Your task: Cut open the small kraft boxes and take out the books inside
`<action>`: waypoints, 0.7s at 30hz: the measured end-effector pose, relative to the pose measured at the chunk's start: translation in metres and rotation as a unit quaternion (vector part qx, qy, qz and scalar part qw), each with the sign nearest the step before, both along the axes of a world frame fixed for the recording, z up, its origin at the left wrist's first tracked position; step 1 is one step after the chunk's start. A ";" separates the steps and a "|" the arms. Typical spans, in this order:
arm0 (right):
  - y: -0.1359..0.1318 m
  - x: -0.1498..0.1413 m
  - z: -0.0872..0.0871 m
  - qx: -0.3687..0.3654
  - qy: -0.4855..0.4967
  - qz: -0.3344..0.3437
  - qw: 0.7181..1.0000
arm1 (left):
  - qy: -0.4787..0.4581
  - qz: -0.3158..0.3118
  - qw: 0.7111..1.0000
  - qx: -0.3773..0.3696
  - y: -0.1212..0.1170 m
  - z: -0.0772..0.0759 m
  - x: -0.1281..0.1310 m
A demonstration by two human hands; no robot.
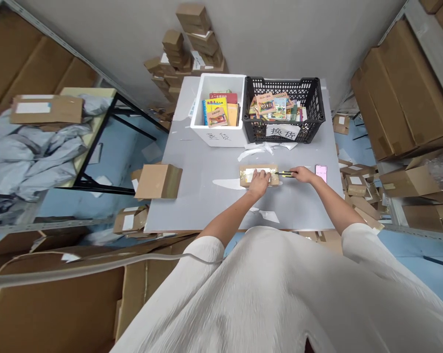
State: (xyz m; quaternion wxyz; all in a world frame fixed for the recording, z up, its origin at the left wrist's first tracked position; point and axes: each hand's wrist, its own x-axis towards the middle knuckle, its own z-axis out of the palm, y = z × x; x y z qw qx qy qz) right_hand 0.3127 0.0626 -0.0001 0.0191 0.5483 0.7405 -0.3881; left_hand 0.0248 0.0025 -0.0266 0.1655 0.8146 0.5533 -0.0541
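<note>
We see the left hand [259, 184] lying, fingers extended, on a small brown cardboard parcel [273, 181] on the grey bench [199, 169], hiding part of its white label [249, 172], too small for us to read. The right hand [301, 173] grips a slim black-and-yellow cutter [285, 173], its tip at the parcel's right end. A white card [283, 131] on the black plastic crate [312, 128] reads 换货.

One desk [195, 164]. Along its far edge, one white box [217, 140] and one black crate [309, 128]. At mid-desk, one taped carton [246, 179]; at the desk's left edge, one plain carton [151, 181]. Right of mid-desk, one utility knife [285, 173] and one phone [321, 171].
</note>
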 end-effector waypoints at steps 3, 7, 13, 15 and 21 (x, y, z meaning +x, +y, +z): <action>-0.010 0.005 0.000 -0.016 0.035 -0.033 0.999 | -0.004 -0.002 1.000 0.000 -0.001 0.001 -0.001; -0.021 0.008 -0.002 -0.032 0.071 -0.060 0.995 | -0.009 -0.006 1.000 0.001 -0.001 0.001 0.000; -0.040 0.013 -0.009 -0.057 0.085 -0.094 0.990 | -0.012 -0.005 1.000 -0.001 -0.002 0.003 0.003; -0.046 0.012 -0.012 -0.048 0.094 -0.111 0.988 | -0.009 -0.007 1.000 0.003 -0.003 0.004 0.004; -0.049 -0.008 -0.016 -0.010 0.109 -0.129 0.986 | -0.002 -0.016 1.000 0.013 -0.004 0.007 0.003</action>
